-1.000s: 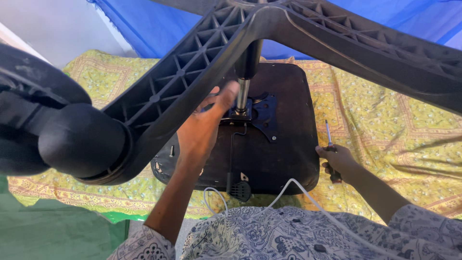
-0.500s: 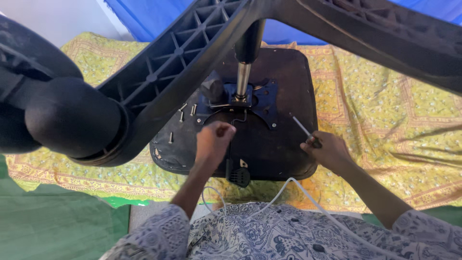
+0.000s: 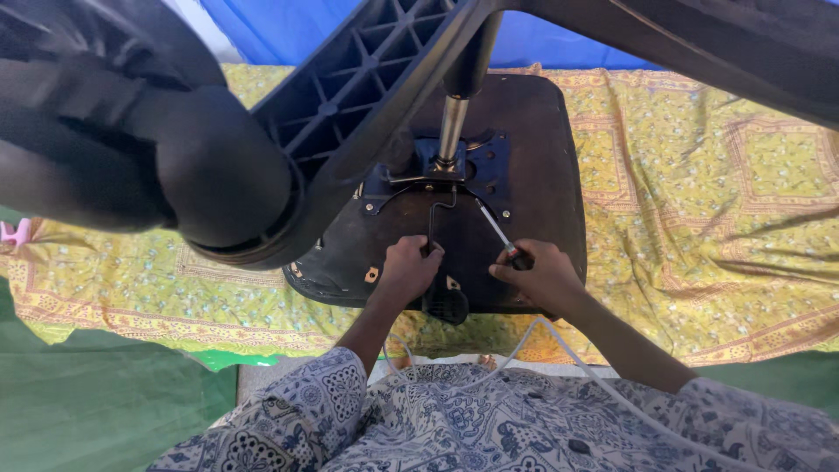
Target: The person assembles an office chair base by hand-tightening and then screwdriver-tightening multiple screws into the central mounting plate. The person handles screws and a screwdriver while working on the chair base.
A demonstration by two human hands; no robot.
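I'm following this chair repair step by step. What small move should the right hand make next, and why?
Probably bring the screwdriver tip onto a screw of the metal plate. The right hand aims it that way, short of the plate, while the left hand grips the lever on the seat underside.
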